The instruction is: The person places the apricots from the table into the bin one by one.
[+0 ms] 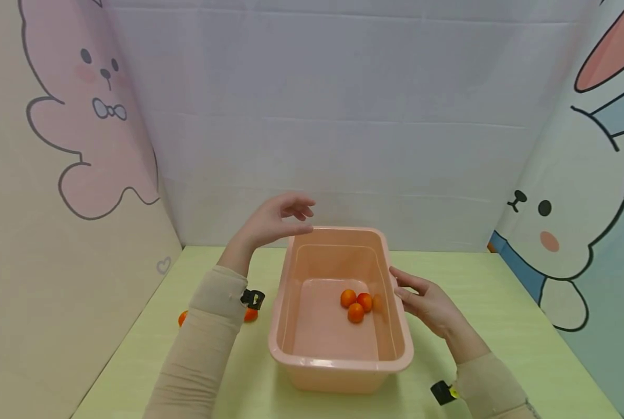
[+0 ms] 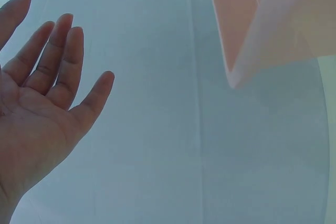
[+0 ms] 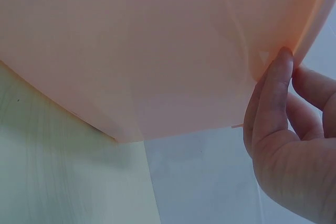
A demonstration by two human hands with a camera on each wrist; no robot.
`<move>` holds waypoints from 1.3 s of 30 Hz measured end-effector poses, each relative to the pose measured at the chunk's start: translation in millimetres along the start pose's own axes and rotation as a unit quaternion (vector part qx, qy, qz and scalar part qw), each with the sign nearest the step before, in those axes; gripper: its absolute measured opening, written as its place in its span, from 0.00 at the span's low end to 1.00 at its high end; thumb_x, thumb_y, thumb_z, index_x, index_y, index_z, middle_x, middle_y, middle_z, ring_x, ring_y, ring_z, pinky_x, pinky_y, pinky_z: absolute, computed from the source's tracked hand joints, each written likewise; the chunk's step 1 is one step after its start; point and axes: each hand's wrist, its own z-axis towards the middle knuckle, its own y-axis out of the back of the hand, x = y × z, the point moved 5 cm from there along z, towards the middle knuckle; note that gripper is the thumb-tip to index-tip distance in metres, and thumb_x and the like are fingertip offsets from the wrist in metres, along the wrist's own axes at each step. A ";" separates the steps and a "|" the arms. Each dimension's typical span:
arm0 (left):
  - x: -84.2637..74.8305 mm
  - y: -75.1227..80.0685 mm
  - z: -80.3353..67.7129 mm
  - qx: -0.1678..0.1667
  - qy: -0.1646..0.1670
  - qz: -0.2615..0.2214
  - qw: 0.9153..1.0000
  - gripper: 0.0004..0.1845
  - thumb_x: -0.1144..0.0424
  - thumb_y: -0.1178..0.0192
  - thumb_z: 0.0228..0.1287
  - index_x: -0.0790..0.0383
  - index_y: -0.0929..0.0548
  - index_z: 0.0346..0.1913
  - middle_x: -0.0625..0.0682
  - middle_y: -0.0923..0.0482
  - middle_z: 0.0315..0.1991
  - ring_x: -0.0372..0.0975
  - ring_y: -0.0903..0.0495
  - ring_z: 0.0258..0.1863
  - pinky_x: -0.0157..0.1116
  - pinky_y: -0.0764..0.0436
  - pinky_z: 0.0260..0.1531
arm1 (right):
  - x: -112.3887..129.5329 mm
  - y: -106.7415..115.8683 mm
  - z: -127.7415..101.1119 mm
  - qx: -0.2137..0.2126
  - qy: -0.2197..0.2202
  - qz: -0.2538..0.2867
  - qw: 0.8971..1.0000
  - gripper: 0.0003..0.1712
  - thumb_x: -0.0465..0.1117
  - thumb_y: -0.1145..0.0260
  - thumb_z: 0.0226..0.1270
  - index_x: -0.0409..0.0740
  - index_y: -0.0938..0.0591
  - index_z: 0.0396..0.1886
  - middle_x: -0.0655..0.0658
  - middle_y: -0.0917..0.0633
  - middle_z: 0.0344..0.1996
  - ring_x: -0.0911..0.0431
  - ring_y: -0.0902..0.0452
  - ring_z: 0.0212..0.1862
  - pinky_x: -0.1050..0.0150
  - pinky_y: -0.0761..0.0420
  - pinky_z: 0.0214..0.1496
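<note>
A deep pink plastic basin (image 1: 338, 365) stands on the table. Three small round orange fruits (image 1: 355, 313) lie together inside, toward its right wall. My left hand (image 1: 277, 221) hovers at the basin's back left corner, holding nothing. In the left wrist view that hand (image 2: 47, 98) shows its palm with the fingers spread, apart from the basin (image 2: 283, 30). On the other side, my right hand (image 1: 429, 302) holds the basin's right rim. The right wrist view shows its fingers (image 3: 274, 98) bent up against the basin's outer wall (image 3: 131, 51) just under the rim.
Left of the basin on the pale green table (image 1: 479, 314), one orange fruit (image 1: 251, 315) and another orange fruit (image 1: 183, 318) are partly hidden by my left sleeve. A white backdrop (image 1: 343, 116) rises behind. Side panels with a pink bear (image 1: 97, 134) and a white rabbit (image 1: 568, 192) flank the table.
</note>
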 end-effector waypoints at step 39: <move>148.4 69.8 -154.6 -0.183 0.125 0.056 0.974 0.38 0.62 0.31 0.63 0.62 0.36 0.74 0.63 0.30 0.67 0.57 0.34 0.65 0.61 0.41 0.66 | 0.4 0.4 -2.0 -0.008 -0.010 0.002 1.000 0.36 0.39 0.40 0.75 0.36 0.43 0.76 0.27 0.33 0.62 0.61 0.21 0.52 0.61 0.20 0.55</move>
